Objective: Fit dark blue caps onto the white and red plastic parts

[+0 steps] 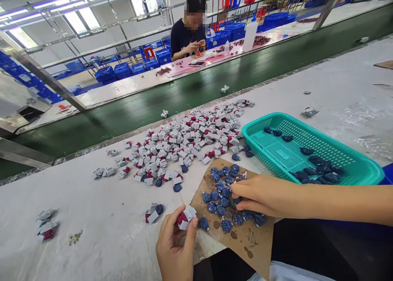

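My left hand (pixel 176 248) pinches a small grey-white and dark red plastic part (pixel 186 218) between thumb and fingers, just left of a brown cardboard sheet (pixel 245 254). Several small dark blue plastic pieces (pixel 226 225), shaped like little fists, lie on that wet-spotted sheet. Over its right side, my right hand (pixel 258 195) reaches down with thumb and fingertips closed around one of the blue pieces, mostly hidden by the fingers. A large heap of grey-white and red parts (pixel 184 142) spreads behind the sheet.
A green plastic basket (pixel 276 116) with more blue pieces stands at right. Loose assembled parts (pixel 153 212) lie on the white table (pixel 116 240). Beyond runs a green conveyor belt (pixel 129 116) carrying a few parts. Across it, a person (pixel 188 31) works with both hands beside a white bottle (pixel 250 36).
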The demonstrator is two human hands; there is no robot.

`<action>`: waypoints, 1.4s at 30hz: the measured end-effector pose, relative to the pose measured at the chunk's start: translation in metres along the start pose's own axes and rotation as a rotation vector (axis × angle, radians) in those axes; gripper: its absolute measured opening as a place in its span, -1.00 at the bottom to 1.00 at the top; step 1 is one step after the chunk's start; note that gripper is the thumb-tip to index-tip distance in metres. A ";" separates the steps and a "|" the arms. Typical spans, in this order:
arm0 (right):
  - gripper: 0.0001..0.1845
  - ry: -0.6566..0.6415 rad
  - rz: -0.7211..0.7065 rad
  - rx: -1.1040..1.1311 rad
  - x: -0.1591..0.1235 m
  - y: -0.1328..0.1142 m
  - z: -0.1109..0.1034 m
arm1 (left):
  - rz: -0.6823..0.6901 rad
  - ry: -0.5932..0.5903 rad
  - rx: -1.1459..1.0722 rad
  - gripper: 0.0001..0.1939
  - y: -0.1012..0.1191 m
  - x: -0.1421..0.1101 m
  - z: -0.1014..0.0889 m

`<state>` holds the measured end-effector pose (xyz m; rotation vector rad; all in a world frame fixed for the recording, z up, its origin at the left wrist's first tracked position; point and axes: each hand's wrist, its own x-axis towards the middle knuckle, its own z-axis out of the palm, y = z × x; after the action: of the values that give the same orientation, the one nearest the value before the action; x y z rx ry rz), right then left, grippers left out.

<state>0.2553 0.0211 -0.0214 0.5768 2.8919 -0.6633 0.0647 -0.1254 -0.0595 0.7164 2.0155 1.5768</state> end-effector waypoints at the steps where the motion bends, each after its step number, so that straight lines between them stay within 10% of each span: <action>1: -0.88 -0.014 -0.001 -0.010 0.002 -0.001 0.001 | -0.002 -0.005 0.019 -0.62 0.000 0.000 0.000; 11: -0.82 0.024 -0.067 0.004 0.008 0.001 0.003 | -0.162 0.079 -0.197 -0.52 0.011 -0.012 0.005; 19: -0.49 0.030 0.295 1.414 0.008 -0.044 -0.015 | -0.413 -0.058 -0.631 -0.63 0.032 -0.034 0.031; 28: -0.45 0.146 0.394 1.574 0.012 -0.059 -0.013 | -0.530 -0.007 -0.753 -0.59 0.036 -0.041 0.049; 42: -0.54 0.078 0.349 1.654 0.008 -0.061 -0.018 | 0.022 -0.127 -0.570 -0.80 0.000 -0.037 0.049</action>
<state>0.2232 -0.0192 0.0175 1.0910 1.4960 -2.7803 0.1248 -0.1141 -0.0681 0.5909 1.3653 1.9355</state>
